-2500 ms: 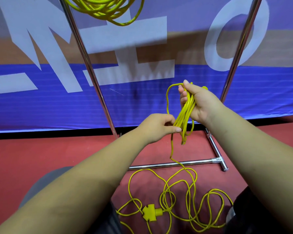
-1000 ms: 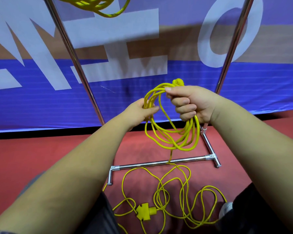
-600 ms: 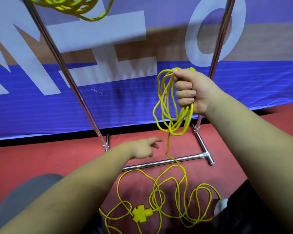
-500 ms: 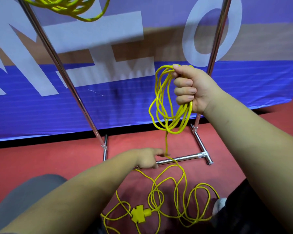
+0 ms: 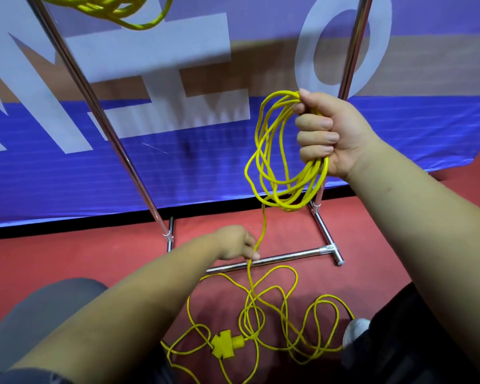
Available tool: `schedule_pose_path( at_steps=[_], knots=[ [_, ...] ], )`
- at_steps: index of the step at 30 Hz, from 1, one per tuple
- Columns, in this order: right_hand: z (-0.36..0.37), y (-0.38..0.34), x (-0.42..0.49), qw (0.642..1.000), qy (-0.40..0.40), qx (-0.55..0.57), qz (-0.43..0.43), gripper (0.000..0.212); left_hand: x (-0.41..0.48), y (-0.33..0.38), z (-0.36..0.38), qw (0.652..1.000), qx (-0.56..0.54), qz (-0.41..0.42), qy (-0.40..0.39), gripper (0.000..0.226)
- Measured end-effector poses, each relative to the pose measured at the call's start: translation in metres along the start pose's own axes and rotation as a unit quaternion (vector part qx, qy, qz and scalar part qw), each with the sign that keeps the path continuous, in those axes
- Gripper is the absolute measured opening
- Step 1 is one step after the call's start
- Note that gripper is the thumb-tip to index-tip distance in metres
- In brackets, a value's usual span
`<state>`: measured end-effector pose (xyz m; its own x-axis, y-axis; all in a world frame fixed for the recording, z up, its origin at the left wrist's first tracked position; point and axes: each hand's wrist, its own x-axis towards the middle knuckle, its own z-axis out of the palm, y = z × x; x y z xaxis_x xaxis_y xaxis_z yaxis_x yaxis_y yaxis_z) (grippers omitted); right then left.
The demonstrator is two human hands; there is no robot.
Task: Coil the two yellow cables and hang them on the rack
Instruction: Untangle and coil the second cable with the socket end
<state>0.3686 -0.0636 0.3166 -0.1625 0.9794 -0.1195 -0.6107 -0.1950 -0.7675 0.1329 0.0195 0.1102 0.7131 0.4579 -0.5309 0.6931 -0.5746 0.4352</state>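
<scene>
Our right hand [image 5: 333, 131] grips several loops of the yellow cable [image 5: 266, 162] in a fist, before the right upright of the rack [image 5: 100, 112]. Our left hand [image 5: 236, 243] pinches the strand hanging from those loops, just above the rack's base bar. The rest lies loose on the floor [image 5: 67, 259] in front of the rack, with its connector [image 5: 225, 343]. The second cable [image 5: 114, 8] hangs coiled at the rack's top.

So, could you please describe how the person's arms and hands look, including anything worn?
Both forearms are bare; no sleeve covers them. The left hand and right hand wear no gloves, and no ring, watch or bracelet shows. The visible fingernails are short and unpainted.
</scene>
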Motion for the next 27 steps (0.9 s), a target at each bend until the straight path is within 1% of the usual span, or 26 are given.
schedule_pose_path(
  at_steps=[3, 5, 7, 9, 10, 11, 12, 13, 14, 15, 16, 17, 20, 21, 24, 25, 27],
  knots=[
    [-0.003, -0.004, -0.006, 0.999, -0.003, -0.032, 0.004, 0.031, -0.008, -0.007, -0.030, 0.991, -0.103, -0.014, 0.088, 0.028],
    [-0.005, -0.006, -0.008, 0.999, -0.002, -0.042, 0.003, 0.031, -0.014, -0.009, -0.050, 0.974, -0.171, -0.033, 0.146, 0.030],
    [-0.006, -0.007, -0.008, 0.999, 0.000, -0.049, 0.003, 0.030, -0.024, -0.009, -0.073, 0.951, -0.202, -0.056, 0.228, 0.033],
    [-0.008, -0.006, -0.007, 0.998, 0.002, -0.062, 0.005, 0.030, -0.035, -0.009, -0.098, 0.918, -0.186, -0.077, 0.342, 0.037],
    [-0.009, -0.005, -0.006, 0.997, 0.002, -0.070, 0.007, 0.030, -0.041, -0.010, -0.113, 0.896, -0.168, -0.083, 0.403, 0.037],
    [-0.009, -0.004, -0.004, 0.997, 0.002, -0.077, 0.008, 0.029, -0.048, -0.010, -0.128, 0.873, -0.160, -0.079, 0.455, 0.038],
    [-0.009, -0.002, -0.002, 0.997, 0.003, -0.080, 0.009, 0.029, -0.056, -0.010, -0.142, 0.852, -0.174, -0.064, 0.490, 0.038],
    [-0.008, -0.001, 0.000, 0.997, 0.003, -0.078, 0.008, 0.029, -0.064, -0.008, -0.156, 0.831, -0.225, -0.032, 0.508, 0.036],
    [-0.007, 0.000, 0.003, 0.997, 0.003, -0.074, 0.007, 0.030, -0.072, -0.007, -0.169, 0.806, -0.301, 0.006, 0.510, 0.033],
    [-0.006, 0.001, 0.006, 0.998, 0.005, -0.069, 0.004, 0.029, -0.082, -0.004, -0.178, 0.787, -0.368, 0.037, 0.494, 0.030],
    [-0.005, 0.002, 0.009, 0.998, 0.007, -0.063, 0.001, 0.029, -0.091, -0.004, -0.185, 0.780, -0.403, 0.060, 0.475, 0.029],
    [-0.005, 0.002, 0.012, 0.998, 0.007, -0.059, -0.004, 0.029, -0.097, -0.007, -0.190, 0.791, -0.389, 0.062, 0.468, 0.031],
    [-0.002, 0.003, 0.020, 0.998, -0.002, -0.058, -0.008, 0.027, -0.113, -0.022, -0.193, 0.857, -0.237, 0.034, 0.457, 0.040],
    [-0.003, 0.004, 0.023, 0.998, 0.000, -0.057, -0.008, 0.027, -0.117, -0.024, -0.192, 0.879, -0.201, 0.033, 0.432, 0.040],
    [-0.002, 0.009, 0.030, 0.998, 0.031, -0.052, -0.005, 0.026, -0.123, -0.020, -0.190, 0.940, -0.079, 0.022, 0.332, 0.023],
    [-0.002, 0.011, 0.032, 0.998, 0.046, -0.052, 0.000, 0.026, -0.123, -0.016, -0.188, 0.951, -0.037, 0.026, 0.305, 0.020],
    [-0.003, 0.017, 0.038, 0.994, 0.075, -0.079, 0.018, 0.027, -0.122, -0.003, -0.183, 0.961, 0.019, 0.052, 0.270, 0.017]
  ],
)
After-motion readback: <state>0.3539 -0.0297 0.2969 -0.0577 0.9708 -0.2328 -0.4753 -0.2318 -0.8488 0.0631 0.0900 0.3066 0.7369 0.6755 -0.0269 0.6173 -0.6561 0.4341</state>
